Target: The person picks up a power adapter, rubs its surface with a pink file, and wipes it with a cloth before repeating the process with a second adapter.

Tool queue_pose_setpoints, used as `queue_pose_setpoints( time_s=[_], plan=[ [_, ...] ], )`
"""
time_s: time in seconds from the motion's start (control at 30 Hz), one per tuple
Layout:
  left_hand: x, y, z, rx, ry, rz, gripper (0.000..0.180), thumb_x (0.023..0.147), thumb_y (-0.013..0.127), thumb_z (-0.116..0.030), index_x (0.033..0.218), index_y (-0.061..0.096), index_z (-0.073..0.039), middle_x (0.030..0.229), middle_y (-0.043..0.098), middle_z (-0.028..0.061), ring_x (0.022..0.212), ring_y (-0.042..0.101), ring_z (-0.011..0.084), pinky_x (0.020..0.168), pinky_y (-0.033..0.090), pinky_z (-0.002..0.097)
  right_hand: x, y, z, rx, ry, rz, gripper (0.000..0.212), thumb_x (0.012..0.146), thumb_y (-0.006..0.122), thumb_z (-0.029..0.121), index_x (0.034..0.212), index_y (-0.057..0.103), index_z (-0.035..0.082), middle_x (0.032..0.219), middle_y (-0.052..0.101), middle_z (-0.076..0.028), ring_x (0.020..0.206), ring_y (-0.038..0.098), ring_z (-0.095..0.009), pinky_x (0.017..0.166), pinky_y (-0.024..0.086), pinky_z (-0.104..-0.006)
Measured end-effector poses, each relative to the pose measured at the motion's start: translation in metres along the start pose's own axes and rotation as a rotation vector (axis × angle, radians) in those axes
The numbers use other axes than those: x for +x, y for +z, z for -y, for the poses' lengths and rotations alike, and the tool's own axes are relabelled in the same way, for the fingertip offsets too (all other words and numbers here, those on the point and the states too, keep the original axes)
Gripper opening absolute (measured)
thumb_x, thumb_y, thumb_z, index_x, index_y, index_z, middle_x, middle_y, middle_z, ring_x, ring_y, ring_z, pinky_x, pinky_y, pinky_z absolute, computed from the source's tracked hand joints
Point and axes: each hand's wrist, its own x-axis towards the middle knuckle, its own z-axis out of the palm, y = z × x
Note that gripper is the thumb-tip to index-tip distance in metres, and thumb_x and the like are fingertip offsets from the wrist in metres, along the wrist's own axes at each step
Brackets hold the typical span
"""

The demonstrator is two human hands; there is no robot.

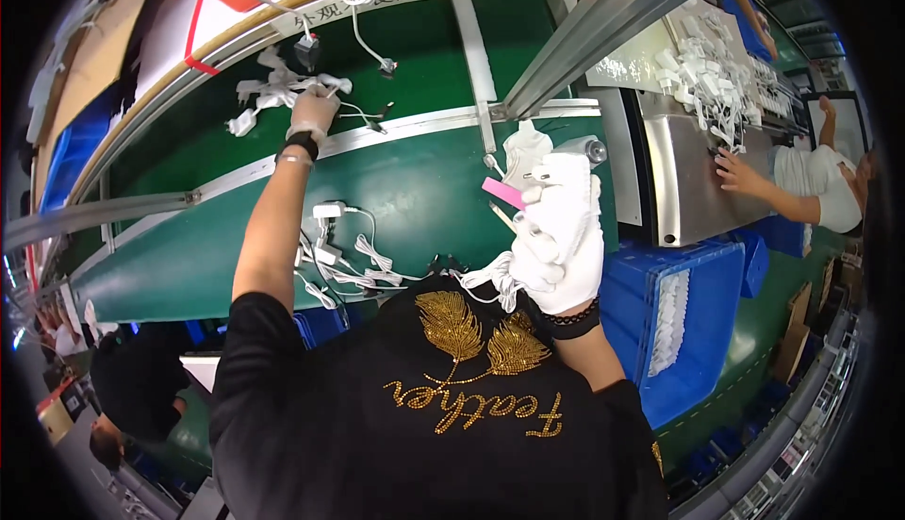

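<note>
My left hand (314, 113), in a pale glove, reaches to the far green strip. Its fingers close on a white cable in a loose heap of white adapters and cables (273, 91); the fingertips are partly hidden. My right hand (572, 261), in a white glove, is near my body at the right and grips a stack of white power adapters (568, 181). A coiled white cable (495, 280) hangs from that hand toward my chest. Between my arms, white adapters with tied cables (330, 251) lie at the near edge of the green bench (189, 261).
Beside my right hand are a pink strip (504, 192), a white cloth (526, 149) and a grey cylinder (594, 150). A metal post (603, 39) slants overhead. Blue crates (698, 331) stand right. Beyond, a co-worker's hand (742, 176) is near piled white adapters (707, 77).
</note>
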Motion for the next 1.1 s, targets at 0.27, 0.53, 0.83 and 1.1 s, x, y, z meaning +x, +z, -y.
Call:
queue_pose_setpoints(
  time_s=[0.27, 0.53, 0.83, 1.1],
  plan=[
    [-0.164, -0.028, -0.034, -0.572, 0.115, -0.077, 0.008, 0.082, 0.066, -0.008, 0.086, 0.062, -0.003, 0.074, 0.062, 0.0007, 0.066, 0.055, 0.0093, 0.062, 0.046, 0.0245, 0.013, -0.009, 0.003, 0.08, 0.186, 0.331, 0.022, 0.092, 0.046, 0.03, 0.097, 0.047, 0.008, 0.045, 0.038, 0.002, 0.03, 0.027, -0.007, 0.033, 0.028, -0.0266],
    [-0.293, -0.003, -0.08, -0.349, 0.194, -0.055, 0.015, 0.074, 0.069, -0.005, 0.088, 0.063, -0.008, 0.083, 0.059, 0.008, 0.072, 0.059, 0.0223, 0.066, 0.049, 0.0321, 0.015, 0.0, 0.012, 0.171, 0.346, 0.424, 0.017, 0.091, 0.05, 0.026, 0.094, 0.046, 0.009, 0.041, 0.038, 0.003, 0.028, 0.024, -0.005, 0.03, 0.022, -0.0228],
    [-0.318, 0.048, -0.057, 0.053, 0.353, 0.338, 0.043, 0.068, 0.075, -0.014, 0.11, 0.063, -0.015, 0.111, 0.058, 0.0138, 0.101, 0.057, 0.0346, 0.086, 0.049, 0.0401, 0.001, -0.001, 0.025, 0.127, 0.307, 0.443, 0.024, 0.09, 0.046, 0.034, 0.092, 0.048, 0.01, 0.044, 0.036, 0.004, 0.032, 0.029, -0.007, 0.032, 0.027, -0.0239],
    [-0.297, -0.065, -0.178, -0.878, 0.363, 0.419, 0.069, 0.085, 0.069, -0.021, 0.143, 0.034, -0.009, 0.138, 0.046, 0.0156, 0.126, 0.047, 0.0264, 0.104, 0.038, 0.0372, 0.0, -0.014, 0.02, 0.095, 0.434, 0.469, 0.029, 0.091, 0.046, 0.036, 0.09, 0.048, 0.007, 0.044, 0.038, 0.001, 0.03, 0.028, -0.008, 0.031, 0.026, -0.0255]
  ],
)
